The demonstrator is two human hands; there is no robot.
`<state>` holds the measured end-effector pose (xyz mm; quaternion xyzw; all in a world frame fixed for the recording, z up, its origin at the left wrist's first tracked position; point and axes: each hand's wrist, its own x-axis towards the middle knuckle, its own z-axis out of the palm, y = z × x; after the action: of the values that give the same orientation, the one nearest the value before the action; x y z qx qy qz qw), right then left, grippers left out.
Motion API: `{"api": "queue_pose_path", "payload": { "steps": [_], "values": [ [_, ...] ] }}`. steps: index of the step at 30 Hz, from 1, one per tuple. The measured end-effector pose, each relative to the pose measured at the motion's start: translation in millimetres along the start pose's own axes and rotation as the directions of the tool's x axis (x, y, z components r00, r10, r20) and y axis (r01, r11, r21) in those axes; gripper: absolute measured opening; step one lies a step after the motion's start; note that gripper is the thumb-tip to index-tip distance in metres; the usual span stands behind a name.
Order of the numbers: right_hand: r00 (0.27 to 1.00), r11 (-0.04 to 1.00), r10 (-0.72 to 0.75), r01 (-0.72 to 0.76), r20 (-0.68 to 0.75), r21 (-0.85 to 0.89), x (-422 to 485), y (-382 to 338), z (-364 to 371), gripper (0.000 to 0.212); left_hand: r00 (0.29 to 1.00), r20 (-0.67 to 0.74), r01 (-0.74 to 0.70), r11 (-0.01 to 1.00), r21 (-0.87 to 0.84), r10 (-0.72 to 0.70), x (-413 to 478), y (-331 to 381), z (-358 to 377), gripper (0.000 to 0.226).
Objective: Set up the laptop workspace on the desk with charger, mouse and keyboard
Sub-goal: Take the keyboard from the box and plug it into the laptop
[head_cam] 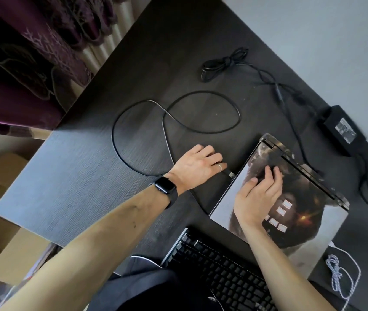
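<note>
Black cable (pixel 178 122) loops across the worktop (pixel 133 63). Your left hand (pixel 197 163) closes its grip in a pinch on the cable just behind the USB plug (pixel 231 175), which sits at the side edge of the closed laptop (pixel 309 212). Your right hand (pixel 258 194) lies spread on the lid, bracing it. Risk: a tilted or inverted plug likely jams at the port, and a hard push may slide the laptop toward the charger (pixel 341 131). The slack loop may snag the keyboard (pixel 219 265).

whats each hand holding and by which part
Left hand pinches the cable just behind its USB plug, beside the laptop. Right hand holds nothing; it rests flat on the closed lid.
</note>
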<state>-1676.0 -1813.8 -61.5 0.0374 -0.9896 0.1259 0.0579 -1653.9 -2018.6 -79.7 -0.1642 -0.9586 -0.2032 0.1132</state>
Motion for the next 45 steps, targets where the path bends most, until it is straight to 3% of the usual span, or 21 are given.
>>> {"api": "queue_pose_path", "payload": {
  "steps": [16,32,45],
  "values": [
    [1.0,1.0,0.006,-0.006,-0.023,-0.009,0,-5,1,0.045,0.997,-0.002,0.075,0.994,-0.085,-0.075,-13,6,4,0.044],
    [1.0,1.0,0.011,-0.012,-0.027,-0.017,0,-5,0,0.044,0.998,0.012,0.055,0.992,-0.115,-0.054,-6,4,1,0.045],
    [1.0,0.999,0.027,-0.027,-0.005,-0.037,-1,-4,1,0.045,0.991,-0.015,0.133,0.98,-0.147,-0.137,-1,13,8,0.035]
  ]
}}
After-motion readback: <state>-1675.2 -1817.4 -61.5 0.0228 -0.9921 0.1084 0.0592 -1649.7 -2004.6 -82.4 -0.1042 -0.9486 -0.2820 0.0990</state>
